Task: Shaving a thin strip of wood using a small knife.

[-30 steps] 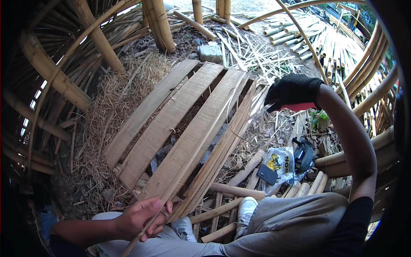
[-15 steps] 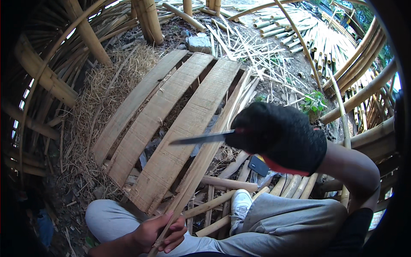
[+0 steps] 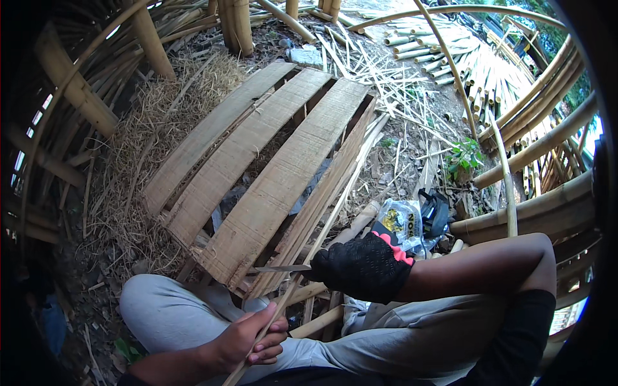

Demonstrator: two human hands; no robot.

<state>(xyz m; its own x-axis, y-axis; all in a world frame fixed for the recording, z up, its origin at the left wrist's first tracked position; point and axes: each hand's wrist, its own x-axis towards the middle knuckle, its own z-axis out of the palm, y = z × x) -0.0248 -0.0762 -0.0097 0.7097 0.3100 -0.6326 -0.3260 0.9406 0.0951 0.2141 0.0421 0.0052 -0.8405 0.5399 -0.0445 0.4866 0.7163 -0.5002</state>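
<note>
My bare left hand (image 3: 254, 338) is closed around a long, thin bamboo strip (image 3: 288, 296) low in the view, above my lap. The strip slants up and away to the right, alongside a low slatted wooden platform (image 3: 293, 154). My right hand (image 3: 364, 267), in a black glove with pink trim, grips a knife by its handle. The knife's blade (image 3: 281, 268) points left and lies across the strip, just beyond my left hand. Whether the edge bites into the strip cannot be made out. The gloved fingers hide the handle.
Dry straw (image 3: 135, 186) is heaped left of the platform. Cut bamboo poles (image 3: 444, 61) and scattered slivers lie at the far right. A clear plastic bag (image 3: 399, 222) rests beyond my right forearm, near a green plant (image 3: 465, 157). Bamboo posts (image 3: 235, 29) and rails surround the spot.
My right hand has brought the knife down and to the left, from above the platform to the strip. My left hand keeps its hold, shifting slightly. The plastic bag has come into view.
</note>
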